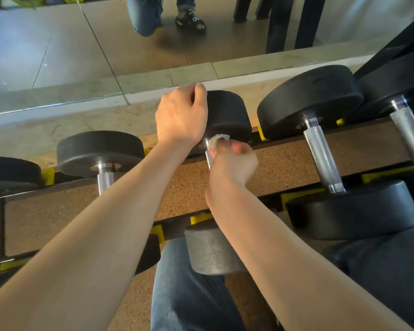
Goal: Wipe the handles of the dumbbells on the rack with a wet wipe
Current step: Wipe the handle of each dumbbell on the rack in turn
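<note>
White wet wipe [216,141], crumpled, pinched in the curled fingers of the right hand [233,164] and pressed round the far end of a knurled steel handle [209,158]. Left hand [181,115] curls over the top edge of that dumbbell's far black head [228,115], fingers gripping it. Dumbbell lies across the rack [285,163], mid-row, with neighbouring dumbbells [320,149] on both sides. Its handle is mostly hidden by the right hand.
</note>
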